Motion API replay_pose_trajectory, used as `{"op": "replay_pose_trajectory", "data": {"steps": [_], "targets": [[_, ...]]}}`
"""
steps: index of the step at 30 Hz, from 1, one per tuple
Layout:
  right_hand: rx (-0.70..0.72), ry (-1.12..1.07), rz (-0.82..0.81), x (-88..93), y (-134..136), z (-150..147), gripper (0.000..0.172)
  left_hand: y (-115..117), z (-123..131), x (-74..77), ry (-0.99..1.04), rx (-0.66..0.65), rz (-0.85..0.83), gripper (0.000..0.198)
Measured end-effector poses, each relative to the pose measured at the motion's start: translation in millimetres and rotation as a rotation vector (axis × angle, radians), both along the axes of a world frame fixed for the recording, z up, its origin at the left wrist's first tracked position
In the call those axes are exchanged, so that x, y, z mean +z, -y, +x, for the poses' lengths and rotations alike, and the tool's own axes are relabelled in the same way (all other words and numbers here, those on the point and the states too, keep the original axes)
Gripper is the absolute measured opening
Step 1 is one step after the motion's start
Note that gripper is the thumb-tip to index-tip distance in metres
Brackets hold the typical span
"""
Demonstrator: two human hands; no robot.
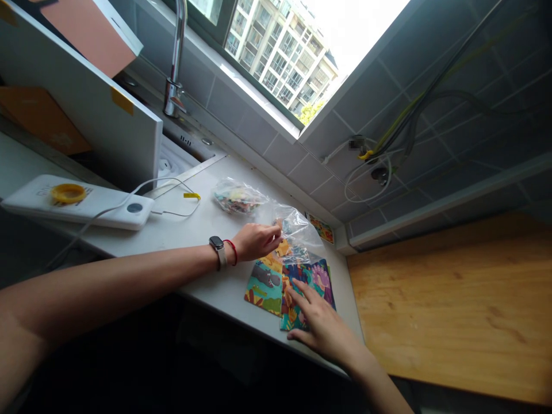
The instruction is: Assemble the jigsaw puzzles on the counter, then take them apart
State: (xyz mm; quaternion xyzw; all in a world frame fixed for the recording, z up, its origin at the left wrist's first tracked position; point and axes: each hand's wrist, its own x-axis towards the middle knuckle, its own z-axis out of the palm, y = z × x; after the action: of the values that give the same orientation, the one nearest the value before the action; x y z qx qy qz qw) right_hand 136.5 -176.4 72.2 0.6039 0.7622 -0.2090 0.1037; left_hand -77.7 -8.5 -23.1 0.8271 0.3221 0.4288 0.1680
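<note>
Left hand point(257, 241): it is arching just beyond the hippo card point(264, 283), fingers curling narrowly together at the clear bag point(302, 229); I cannot tell whether they are closing on film or on a loose piece.
Right hand point(318, 316): it is spreading wide to the right of the hippo card, fingers lying over the blue card point(319, 275) and holding nothing visible.
Bag work: judging by the pose, the left hand is picking at the bag's near side while the right is steadying the blue card.
Next move: handling such flimsy film is probably calling for a light fingertip pinch, with the right palm keeping flat.
Film: the clear bag is sprawling beyond the hippo card, thin, glossy and crumpling into bright creases; an orange piece point(283, 248) is showing at its near side, inside or beneath.
Cards: the hippo card and blue card are lying flat side by side, stiff-looking, straight-edged and brightly printed.
Second bag point(239, 196): it is bulging beyond and left of the hippo card, rounded, shiny, enclosing small multicoloured pieces.
Surface point(172, 230): smooth and pale, it is stretching beneath the hippo card.
Wooden board point(452, 305): it is lying well to the hippo card's right, showing warm grain.
</note>
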Motion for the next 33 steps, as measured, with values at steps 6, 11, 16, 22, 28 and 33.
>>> {"op": "replay_pose_trajectory", "data": {"steps": [6, 11, 16, 22, 28, 33], "targets": [[-0.064, -0.014, -0.042, -14.2, 7, 18, 0.086, -4, 2, -6.3, 0.004, -0.002, -0.008, 0.027], [-0.014, -0.123, 0.015, -18.3, -3, 21, 0.090, -6, 5, -11.6, -0.121, 0.017, 0.020, 0.027], [0.045, -0.156, 0.002, -19.7, -13, 17, 0.100, 0, 6, -11.1, -0.237, 0.007, 0.071, 0.023], [0.066, -0.192, -0.017, -16.6, -20, 19, 0.106, 4, 7, -10.1, -0.318, -0.008, 0.108, 0.021], [0.086, -0.231, -0.004, -17.2, -25, 24, 0.107, 5, 7, -10.8, -0.356, 0.016, 0.109, 0.019], [0.139, -0.219, 0.018, -21.2, -28, 26, 0.107, 6, 7, -9.2, -0.393, 0.020, 0.106, 0.022]]}}
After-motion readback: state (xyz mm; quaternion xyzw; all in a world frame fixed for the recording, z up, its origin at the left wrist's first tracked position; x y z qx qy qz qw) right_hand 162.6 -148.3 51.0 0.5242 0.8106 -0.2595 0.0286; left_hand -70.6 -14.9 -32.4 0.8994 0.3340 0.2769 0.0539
